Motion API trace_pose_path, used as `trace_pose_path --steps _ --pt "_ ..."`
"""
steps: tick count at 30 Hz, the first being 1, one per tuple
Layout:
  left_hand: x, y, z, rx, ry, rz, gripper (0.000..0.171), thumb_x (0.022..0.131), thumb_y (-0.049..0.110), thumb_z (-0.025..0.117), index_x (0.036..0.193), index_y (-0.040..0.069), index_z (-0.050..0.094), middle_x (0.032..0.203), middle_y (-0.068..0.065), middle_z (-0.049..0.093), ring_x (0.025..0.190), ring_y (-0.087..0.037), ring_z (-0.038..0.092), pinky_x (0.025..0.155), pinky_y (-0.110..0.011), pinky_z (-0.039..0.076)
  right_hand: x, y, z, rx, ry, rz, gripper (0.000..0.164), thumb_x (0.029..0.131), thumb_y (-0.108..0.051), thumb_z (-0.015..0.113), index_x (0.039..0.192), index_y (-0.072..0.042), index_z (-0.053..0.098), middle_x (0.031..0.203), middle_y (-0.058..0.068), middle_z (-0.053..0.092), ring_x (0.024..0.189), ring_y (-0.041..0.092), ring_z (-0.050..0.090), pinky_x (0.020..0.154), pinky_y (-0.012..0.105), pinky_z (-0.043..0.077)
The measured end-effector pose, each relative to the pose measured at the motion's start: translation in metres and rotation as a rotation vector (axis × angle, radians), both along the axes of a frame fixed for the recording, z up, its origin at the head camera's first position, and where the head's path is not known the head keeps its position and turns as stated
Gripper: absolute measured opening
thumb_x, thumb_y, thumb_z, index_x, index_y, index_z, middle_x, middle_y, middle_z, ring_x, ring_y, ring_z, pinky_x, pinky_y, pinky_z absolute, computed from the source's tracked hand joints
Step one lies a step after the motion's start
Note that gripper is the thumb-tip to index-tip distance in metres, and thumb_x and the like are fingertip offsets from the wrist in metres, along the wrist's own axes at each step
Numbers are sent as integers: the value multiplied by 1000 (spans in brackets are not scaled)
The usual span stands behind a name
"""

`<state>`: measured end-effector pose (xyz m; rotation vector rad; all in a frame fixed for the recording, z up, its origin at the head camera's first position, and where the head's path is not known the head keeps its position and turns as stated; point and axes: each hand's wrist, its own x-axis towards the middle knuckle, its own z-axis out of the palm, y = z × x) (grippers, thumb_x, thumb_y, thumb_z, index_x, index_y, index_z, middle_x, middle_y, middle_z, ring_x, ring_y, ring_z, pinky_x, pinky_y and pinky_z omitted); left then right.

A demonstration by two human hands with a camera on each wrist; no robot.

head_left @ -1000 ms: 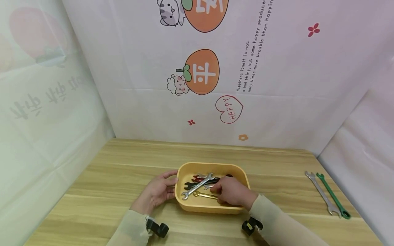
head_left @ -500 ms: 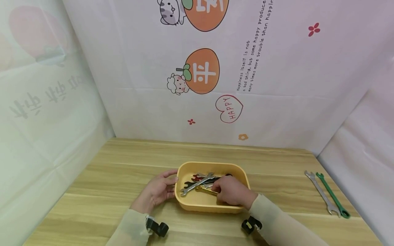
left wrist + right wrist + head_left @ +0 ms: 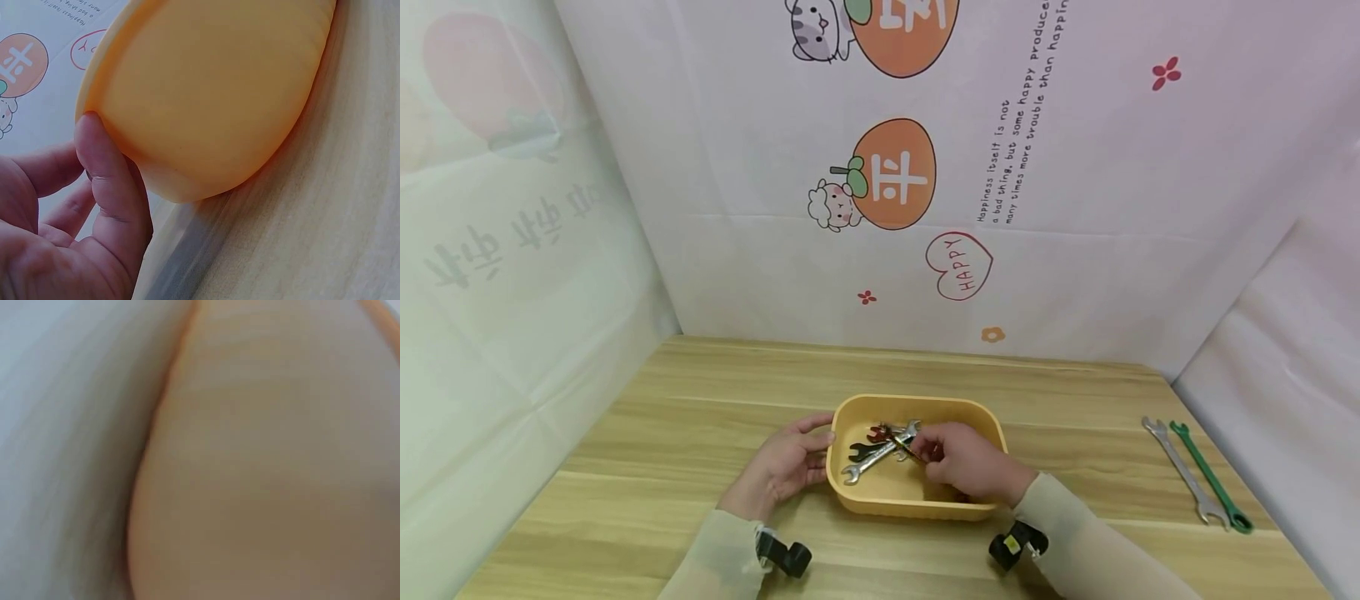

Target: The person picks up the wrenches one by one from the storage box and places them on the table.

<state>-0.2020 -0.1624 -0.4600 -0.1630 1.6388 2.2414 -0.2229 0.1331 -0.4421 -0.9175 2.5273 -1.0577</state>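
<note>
A yellow plastic bin (image 3: pixel 910 510) holds several wrenches. My right hand (image 3: pixel 966 462) is inside it, pinching a gold wrench (image 3: pixel 904 447) whose free end slants up and left over the others. Under that end lie a silver open-end wrench (image 3: pixel 872 462), a black wrench (image 3: pixel 859 452) and a red wrench (image 3: pixel 876 434). At the bin's left end, the relaxed fingers of my left hand (image 3: pixel 778 467) touch the outside near the rim; the left wrist view shows a fingertip (image 3: pixel 92 128) against it. The right wrist view is blurred and filled by the bin's outer wall (image 3: pixel 250 425).
On the right side of the wooden table (image 3: pixel 700 400) a silver wrench (image 3: pixel 1183 467) and a green wrench (image 3: pixel 1210 475) lie side by side. Printed white sheets (image 3: pixel 760 275) enclose the table at the back and both sides.
My right hand has picked up the gold wrench from the bin's floor and swung its free end up and back across the silver one. The left hand and bin have stayed put.
</note>
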Motion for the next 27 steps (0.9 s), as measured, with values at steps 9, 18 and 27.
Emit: trace_pose_path --steps 9,18,27 --pt "1 1 1 -7 1 9 48 98 5 60 144 4 49 100 -19 68 72 -22 65 62 -31 54 -1 6 5 -266 -197 -35 27 82 8 58 108 2 60 90 13 60 74 20 57 58 28 49" --pt "2 1 1 -5 6 3 48 98 6 60 144 3 49 103 -22 67 74 -22 66 63 -32 55 -8 12 9 -403 -355 -156 56 85 7 62 139 1 49 106 25 58 76 26 61 60 40 56" --pt "0 2 -4 -5 15 13 47 98 6 59 144 2 49 103 -22 69 74 -22 68 62 -31 55 -11 31 25 -604 -489 -232 61 89 9 60 145 -5 42 110 23 52 73 22 56 59 34 51"
